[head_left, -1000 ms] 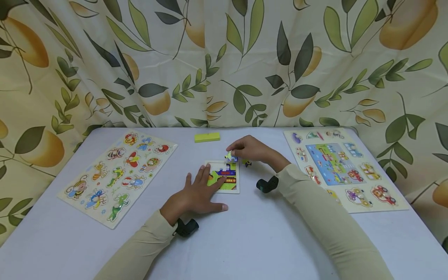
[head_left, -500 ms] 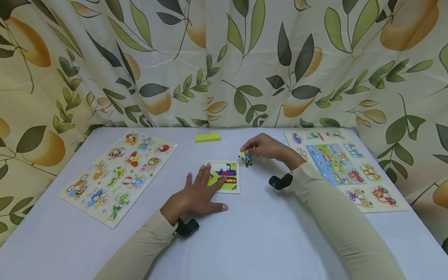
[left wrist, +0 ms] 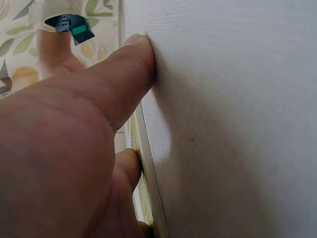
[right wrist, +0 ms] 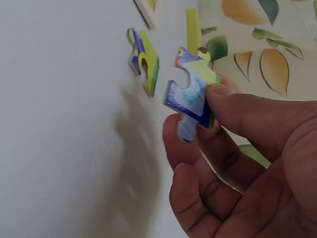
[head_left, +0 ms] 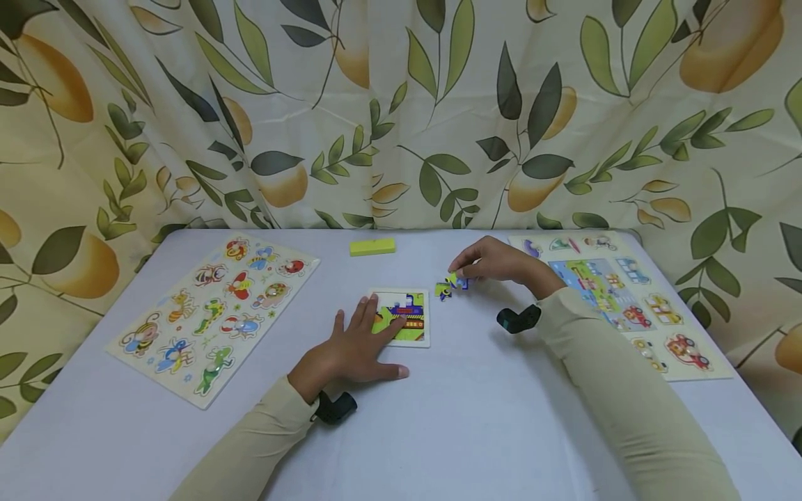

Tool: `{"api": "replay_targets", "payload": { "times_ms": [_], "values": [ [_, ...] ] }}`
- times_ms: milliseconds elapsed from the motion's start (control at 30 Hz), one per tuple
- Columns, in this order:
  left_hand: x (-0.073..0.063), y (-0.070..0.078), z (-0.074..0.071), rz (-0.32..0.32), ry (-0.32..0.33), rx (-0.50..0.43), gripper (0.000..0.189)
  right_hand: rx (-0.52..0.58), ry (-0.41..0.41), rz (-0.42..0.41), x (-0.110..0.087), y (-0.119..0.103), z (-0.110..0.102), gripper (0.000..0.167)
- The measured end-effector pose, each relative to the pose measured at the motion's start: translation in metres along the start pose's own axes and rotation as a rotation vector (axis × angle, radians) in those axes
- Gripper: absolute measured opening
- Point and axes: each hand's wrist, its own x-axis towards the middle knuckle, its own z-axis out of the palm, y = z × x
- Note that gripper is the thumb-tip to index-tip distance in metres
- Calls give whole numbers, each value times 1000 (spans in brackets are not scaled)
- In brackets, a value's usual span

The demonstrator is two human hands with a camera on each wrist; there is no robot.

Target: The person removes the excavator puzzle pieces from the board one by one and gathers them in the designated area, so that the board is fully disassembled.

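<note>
My left hand [head_left: 351,355] lies spread with straight fingers over a small square train puzzle [head_left: 427,321], its fingertips on the board. In the left wrist view the thumb [left wrist: 131,64] touches the white cloth, and other fingertips are at the board's edge. A pale gap shows in the upper part of the picture. Right of the board, my right hand [head_left: 504,264] pinches a jigsaw piece [right wrist: 198,94], blue, white and green, between thumb and fingers, raised off the cloth. A second jigsaw piece [right wrist: 151,52], yellow-green and blue, lies on the cloth beside it.
A yellow-green block [head_left: 372,247] sits at the back of the table. At left lies an insect peg board [head_left: 203,393]; at right, partly behind the right arm, a vehicle peg board [head_left: 689,372]. A leaf-and-fruit patterned curtain [head_left: 401,195] hangs behind.
My right hand has moved right, away from the puzzle board, carrying the pinched jigsaw piece past the loose one. The left hand has stayed in place.
</note>
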Motion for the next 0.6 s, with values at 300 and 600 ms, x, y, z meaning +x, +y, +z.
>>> {"api": "replay_targets", "payload": {
  "times_ms": [300,600],
  "values": [
    [1,-1,1,13,16,2,89,-46,-30,44,1,9,2,19],
    [1,-1,0,8,4,-3,89,-98,-10,26,0,13,4,18]
  ]
}}
